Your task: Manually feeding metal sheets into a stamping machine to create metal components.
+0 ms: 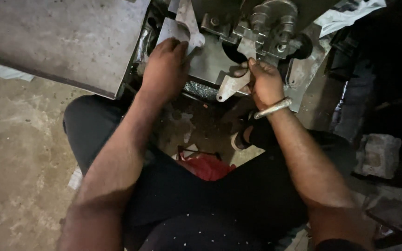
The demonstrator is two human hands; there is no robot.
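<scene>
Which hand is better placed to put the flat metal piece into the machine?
Probably the right hand: it already grips the flat grey curved metal piece just below the machine's roller head. The left hand rests on another plate.

The left hand (166, 69) and right hand (264, 83) crowd the machine's front; between them lies a narrow open gap over the grey plate (208, 60); above, the roller head (271, 23) blocks the way; left, a flat metal sheet (61, 37) walls off that side; the concrete floor (15, 153) lies open; rubble (378, 155) clutters the right.
</scene>
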